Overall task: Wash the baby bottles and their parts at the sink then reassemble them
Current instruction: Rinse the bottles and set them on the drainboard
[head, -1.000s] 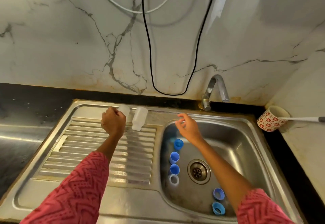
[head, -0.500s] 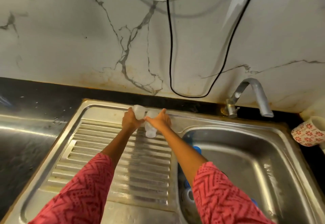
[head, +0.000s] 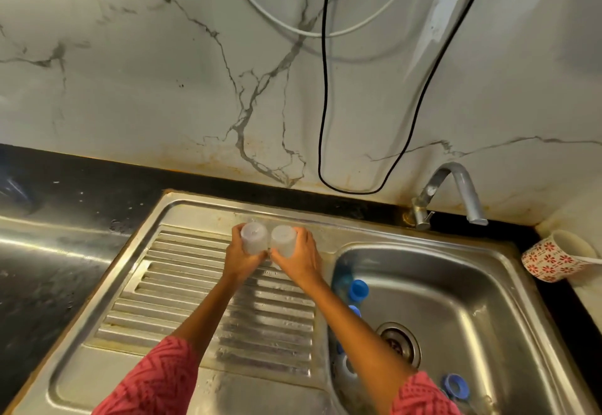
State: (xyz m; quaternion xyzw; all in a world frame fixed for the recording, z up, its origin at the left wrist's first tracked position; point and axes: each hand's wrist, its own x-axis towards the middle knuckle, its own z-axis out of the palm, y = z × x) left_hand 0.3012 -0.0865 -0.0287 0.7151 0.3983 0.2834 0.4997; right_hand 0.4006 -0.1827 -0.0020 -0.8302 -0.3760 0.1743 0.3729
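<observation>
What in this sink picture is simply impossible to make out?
- Head view: the blue parts in the sink basin are partly hidden by the right forearm, so they can't be counted.
- The bottle in the left hand and the bottle in the right hand are hazy; whether they touch the drainboard is unclear.
- The cup has a handle that runs off the right edge.

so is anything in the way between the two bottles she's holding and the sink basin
Nothing visible blocks it. The left hand and right hand each hold a clear bottle over the drainboard; the basin lies just right, with blue parts inside.
</observation>
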